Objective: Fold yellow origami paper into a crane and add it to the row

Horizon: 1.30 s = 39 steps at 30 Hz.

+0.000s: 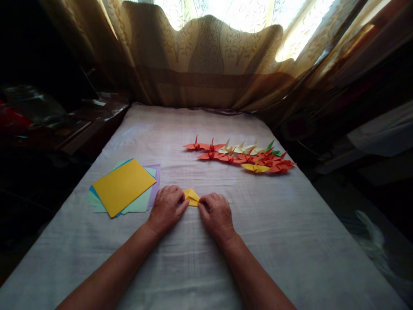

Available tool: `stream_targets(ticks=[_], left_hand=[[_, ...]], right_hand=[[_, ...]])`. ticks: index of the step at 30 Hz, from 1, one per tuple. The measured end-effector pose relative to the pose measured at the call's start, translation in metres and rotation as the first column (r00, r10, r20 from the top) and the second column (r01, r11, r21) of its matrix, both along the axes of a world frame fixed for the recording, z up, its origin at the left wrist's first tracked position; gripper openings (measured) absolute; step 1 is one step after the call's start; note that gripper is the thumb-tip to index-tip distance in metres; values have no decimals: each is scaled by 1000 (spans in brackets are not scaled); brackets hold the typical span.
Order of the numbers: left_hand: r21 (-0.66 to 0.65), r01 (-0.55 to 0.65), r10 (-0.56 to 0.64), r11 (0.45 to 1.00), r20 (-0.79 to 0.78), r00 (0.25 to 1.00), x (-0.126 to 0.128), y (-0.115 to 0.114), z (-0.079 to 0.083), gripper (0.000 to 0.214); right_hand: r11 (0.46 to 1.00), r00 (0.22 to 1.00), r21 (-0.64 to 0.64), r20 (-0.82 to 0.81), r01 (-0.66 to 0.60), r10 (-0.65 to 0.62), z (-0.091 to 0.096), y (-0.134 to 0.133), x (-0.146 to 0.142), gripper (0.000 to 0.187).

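Observation:
A small folded piece of yellow paper [192, 197] lies on the white cloth between my hands. My left hand [167, 207] presses on its left side with curled fingers. My right hand [216, 213] pinches its right edge. Both hands rest knuckles-up on the cloth. To the left lies a stack of coloured paper sheets [124, 186] with a yellow sheet on top. Further back on the right sit several folded paper cranes [245, 156] in red, orange, yellow, cream and green.
The white cloth [200, 258] covers a long table that runs away from me. A patterned curtain [206, 56] hangs at the far end with bright light behind it. Dark furniture and clutter [48, 116] stand on the left, and dark floor lies on the right.

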<state>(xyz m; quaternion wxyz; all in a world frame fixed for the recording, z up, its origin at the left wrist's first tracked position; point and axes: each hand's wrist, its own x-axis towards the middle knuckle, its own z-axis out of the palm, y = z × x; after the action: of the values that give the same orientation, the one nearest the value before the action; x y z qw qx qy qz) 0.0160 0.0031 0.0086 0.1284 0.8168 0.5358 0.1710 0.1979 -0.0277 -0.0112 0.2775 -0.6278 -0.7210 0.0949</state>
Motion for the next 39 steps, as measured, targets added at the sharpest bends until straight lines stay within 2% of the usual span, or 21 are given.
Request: stream_targets(ticks=[2, 6, 10, 15, 21, 30, 39], left_hand=[[14, -3, 3, 1000, 6, 1000, 0, -1, -3, 10], [71, 73, -75, 995, 25, 997, -2, -1, -9, 26], [57, 130, -128, 990, -31, 991, -5, 2, -14, 27], [4, 94, -93, 996, -32, 995, -5, 6, -15, 26], [-74, 60, -62, 995, -30, 998, -5, 10, -13, 24], [-52, 45, -44, 998, 14, 999, -7, 14, -23, 29], [-21, 14, -12, 1000, 82, 997, -9, 19, -24, 26]], right_hand=[[1000, 1000, -8, -1, -4, 4, 1, 0, 0, 10], [1000, 1000, -9, 25, -4, 5, 1, 0, 0, 9], [999, 997, -23, 70, 37, -36, 3, 2, -5, 10], [995, 981, -25, 167, 101, -96, 5, 3, -12, 19], [992, 987, -17, 110, 123, -120, 2, -3, 3, 11], [984, 988, -107, 67, 143, -137, 7, -7, 10, 8], [988, 989, -69, 54, 140, -136, 5, -7, 10, 9]])
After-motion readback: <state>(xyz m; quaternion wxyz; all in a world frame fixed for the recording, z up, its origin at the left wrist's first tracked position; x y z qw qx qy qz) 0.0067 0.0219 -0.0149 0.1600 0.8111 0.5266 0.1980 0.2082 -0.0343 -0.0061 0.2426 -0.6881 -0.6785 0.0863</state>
